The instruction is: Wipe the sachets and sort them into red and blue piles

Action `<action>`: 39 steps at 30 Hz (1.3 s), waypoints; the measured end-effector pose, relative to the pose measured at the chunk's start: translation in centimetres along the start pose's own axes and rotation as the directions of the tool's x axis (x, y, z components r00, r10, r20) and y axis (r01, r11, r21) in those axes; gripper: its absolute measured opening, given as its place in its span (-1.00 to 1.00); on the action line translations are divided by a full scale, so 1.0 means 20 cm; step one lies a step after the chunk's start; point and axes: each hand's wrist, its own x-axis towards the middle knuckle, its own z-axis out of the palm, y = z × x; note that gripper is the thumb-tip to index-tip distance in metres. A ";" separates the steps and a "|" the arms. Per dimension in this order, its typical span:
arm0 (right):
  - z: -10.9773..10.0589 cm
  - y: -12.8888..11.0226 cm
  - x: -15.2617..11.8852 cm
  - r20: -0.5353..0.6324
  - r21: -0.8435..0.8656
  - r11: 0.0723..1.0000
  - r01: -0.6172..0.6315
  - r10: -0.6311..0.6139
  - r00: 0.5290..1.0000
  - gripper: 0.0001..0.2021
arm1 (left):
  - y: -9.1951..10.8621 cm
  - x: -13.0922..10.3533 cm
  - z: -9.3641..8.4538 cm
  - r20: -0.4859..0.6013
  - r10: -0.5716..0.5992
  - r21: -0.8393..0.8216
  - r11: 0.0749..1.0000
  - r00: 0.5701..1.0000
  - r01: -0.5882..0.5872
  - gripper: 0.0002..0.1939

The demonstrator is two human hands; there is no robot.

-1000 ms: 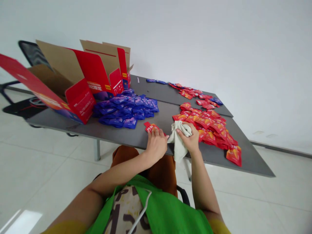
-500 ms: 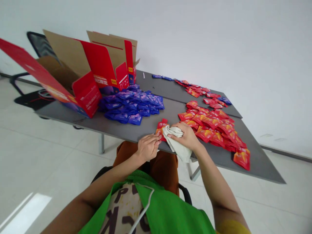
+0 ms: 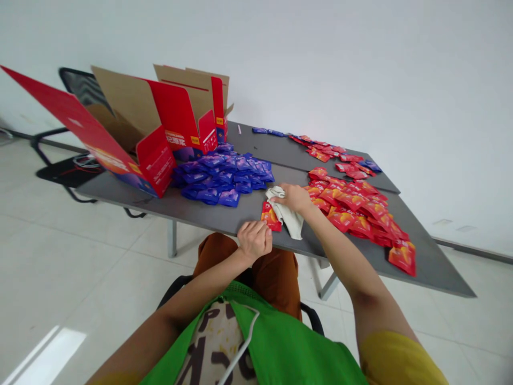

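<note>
Seen only from the head camera, so a single view to cover. Left hand (image 3: 255, 240) at the near edge of the grey tabletop (image 3: 208, 211), fingers curled and pinching the near edge of a flat red foil sachet (image 3: 270, 216) lying on the surface. Right hand (image 3: 292, 197) just beyond, palm down and fingers spread, pressing a crumpled off-white cloth (image 3: 286, 213) against the far part of that sachet; cloth partly draped over the sachet's right side. To the right, touching close to the wrist, a wide scatter of red foil sachets (image 3: 360, 211) running toward the near right corner. To the left of the cloth, a heap of blue foil sachets (image 3: 224, 176). Farther left, an opened red-printed cardboard carton (image 3: 152, 139) with flaps up. At the far right of the tabletop, a smaller strip of mixed red and blue sachets (image 3: 332, 155). Behind the carton, part of a black chair (image 3: 80, 91).
</note>
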 end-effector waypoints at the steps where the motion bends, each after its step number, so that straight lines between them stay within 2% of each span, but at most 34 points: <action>1: -0.02 0.00 0.00 -0.042 0.014 0.999 0.034 -0.033 0.999 -0.53 | 0.00 0.00 0.00 -0.013 0.009 0.001 1.000 1.000 -0.009 -0.72; 4: -0.05 -0.03 -0.08 -0.137 0.165 0.952 0.258 -0.237 0.962 -0.55 | -0.01 0.00 -0.01 -0.070 0.041 0.003 0.999 0.997 -0.041 -0.74; 6: -0.03 -0.06 -0.16 -0.132 0.240 0.887 0.395 -0.373 0.918 -0.56 | -0.02 -0.01 -0.01 -0.103 0.087 0.014 0.996 0.991 -0.086 -0.75; 8: 0.01 -0.08 -0.23 -0.092 0.233 0.855 0.463 -0.455 0.886 -0.59 | -0.02 -0.01 -0.02 -0.133 0.139 0.037 0.990 0.981 -0.135 -0.74; 9: 0.04 -0.09 -0.25 -0.075 0.207 0.856 0.474 -0.469 0.880 -0.61 | -0.02 -0.01 -0.02 -0.145 0.153 0.051 0.988 0.977 -0.147 -0.74; 11: 0.09 -0.10 -0.26 -0.059 0.145 0.886 0.440 -0.436 0.898 -0.62 | -0.02 0.00 -0.03 -0.161 0.145 0.079 0.988 0.976 -0.134 -0.74; 14: 0.14 -0.12 -0.20 -0.062 0.025 0.958 0.285 -0.283 0.957 -0.57 | 0.00 0.02 -0.02 -0.144 0.092 0.113 0.991 0.985 -0.076 -0.74; 17: 0.12 -0.13 -0.08 -0.075 -0.078 0.993 0.093 -0.099 0.992 -0.52 | 0.01 0.02 -0.03 -0.097 0.054 0.137 0.990 0.994 -0.041 -0.73; 19: 0.07 -0.12 -0.01 -0.083 -0.099 0.995 0.028 -0.036 0.996 -0.52 | 0.02 0.02 -0.03 -0.060 0.037 0.142 0.989 0.998 -0.028 -0.74; 21: 0.03 -0.08 0.01 -0.112 -0.046 0.997 0.060 -0.064 0.992 -0.55 | 0.02 0.01 -0.04 -0.036 0.029 0.135 0.991 0.999 -0.024 -0.76; 22: 0.01 -0.07 0.01 -0.133 0.012 0.993 0.116 -0.114 0.985 -0.56 | 0.01 0.01 -0.04 -0.030 0.028 0.129 0.991 0.999 -0.024 -0.76; 25: 0.01 -0.04 -0.08 -0.161 0.205 0.921 0.332 -0.303 0.939 -0.58 | 0.01 0.00 -0.05 0.006 0.022 0.109 0.994 1.000 -0.023 -0.76; 27: 0.05 -0.05 -0.16 -0.129 0.234 0.894 0.382 -0.360 0.924 -0.59 | 0.01 0.00 -0.05 0.051 0.002 0.098 0.995 0.999 -0.007 -0.74; 30: 0.11 -0.11 -0.21 -0.076 0.130 0.948 0.292 -0.284 0.956 -0.56 | 0.02 0.00 -0.07 0.119 -0.038 0.088 0.996 0.992 0.027 -0.73; 33: 0.11 -0.13 -0.13 -0.053 0.005 0.999 0.045 -0.045 0.998 -0.49 | 0.05 0.03 -0.10 0.181 -0.080 0.092 0.994 0.980 0.065 -0.73; 36: 0.05 -0.09 -0.01 -0.096 -0.058 0.990 -0.128 0.122 0.988 -0.55 | 0.09 0.11 -0.15 0.266 -0.137 0.146 0.984 0.954 0.101 -0.66; 39: -0.04 -0.03 0.04 -0.210 -0.015 0.986 -0.166 0.159 0.965 -0.61 | 0.15 0.20 -0.18 0.359 -0.215 0.242 0.961 0.908 0.132 -0.45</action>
